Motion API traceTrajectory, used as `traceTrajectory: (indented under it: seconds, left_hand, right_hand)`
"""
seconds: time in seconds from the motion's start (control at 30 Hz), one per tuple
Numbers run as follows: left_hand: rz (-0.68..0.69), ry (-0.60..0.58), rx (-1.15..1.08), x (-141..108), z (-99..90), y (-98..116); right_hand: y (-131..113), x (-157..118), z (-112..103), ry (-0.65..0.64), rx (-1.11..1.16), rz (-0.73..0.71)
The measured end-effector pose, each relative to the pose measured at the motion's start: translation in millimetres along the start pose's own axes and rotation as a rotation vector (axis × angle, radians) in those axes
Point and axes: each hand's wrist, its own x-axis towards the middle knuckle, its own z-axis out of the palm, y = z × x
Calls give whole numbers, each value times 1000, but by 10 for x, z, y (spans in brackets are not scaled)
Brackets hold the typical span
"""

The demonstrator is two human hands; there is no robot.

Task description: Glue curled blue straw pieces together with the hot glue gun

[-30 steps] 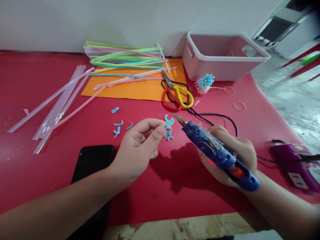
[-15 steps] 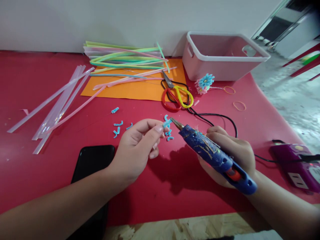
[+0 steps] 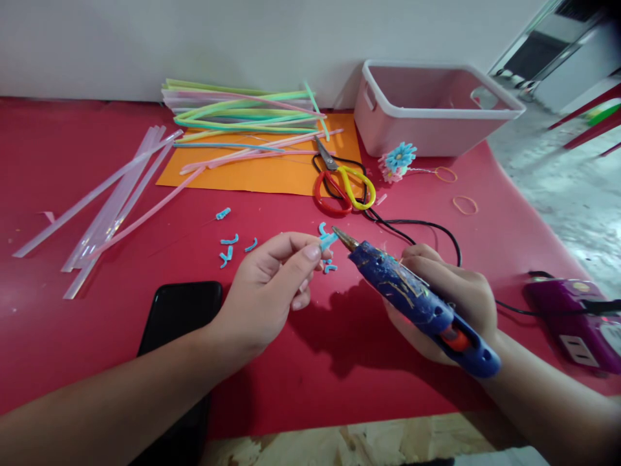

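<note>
Between thumb and fingers, my left hand (image 3: 274,288) pinches a small light-blue piece (image 3: 328,241). My right hand (image 3: 449,298) is wrapped round a blue glue gun (image 3: 407,285), whose metal tip is at the far end of that piece. Whether the tip touches it, I cannot tell. More blue pieces lie on the red table just beyond and under my left fingertips, partly hidden. Several other curled blue pieces (image 3: 229,239) are to the left of my left hand, with a wrapped blue bit (image 3: 223,213) farther back.
Black phone (image 3: 187,310) beside my left wrist. Scissors (image 3: 332,167) and colored stems (image 3: 242,116) lie on orange paper (image 3: 252,177). Clear sticks (image 3: 116,200) are at the left. A pink basket (image 3: 417,133), a small flower (image 3: 400,157), a black cord (image 3: 431,224) and a purple power strip (image 3: 572,317) are at the right.
My left fingertips and the blue piece have shifted slightly right. The glue gun tip has moved a little right as well.
</note>
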Motion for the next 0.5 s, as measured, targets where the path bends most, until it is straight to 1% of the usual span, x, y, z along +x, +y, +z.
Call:
traceTrajectory:
  seconds: [0.13, 0.23, 0.4, 0.5]
  left_hand:
    - [38, 46, 51, -2, 3, 8]
    - [68, 57, 64, -4, -6, 10]
    - [70, 78, 117, 0, -19, 8]
    - [70, 78, 130, -1, -28, 7]
  right_hand:
    - [-2, 1, -4, -3, -5, 3]
    - [-8, 12, -13, -15, -10, -17]
    - [-19, 32, -16, -9, -10, -15]
    - [-29, 39, -13, -33, -23, -14]
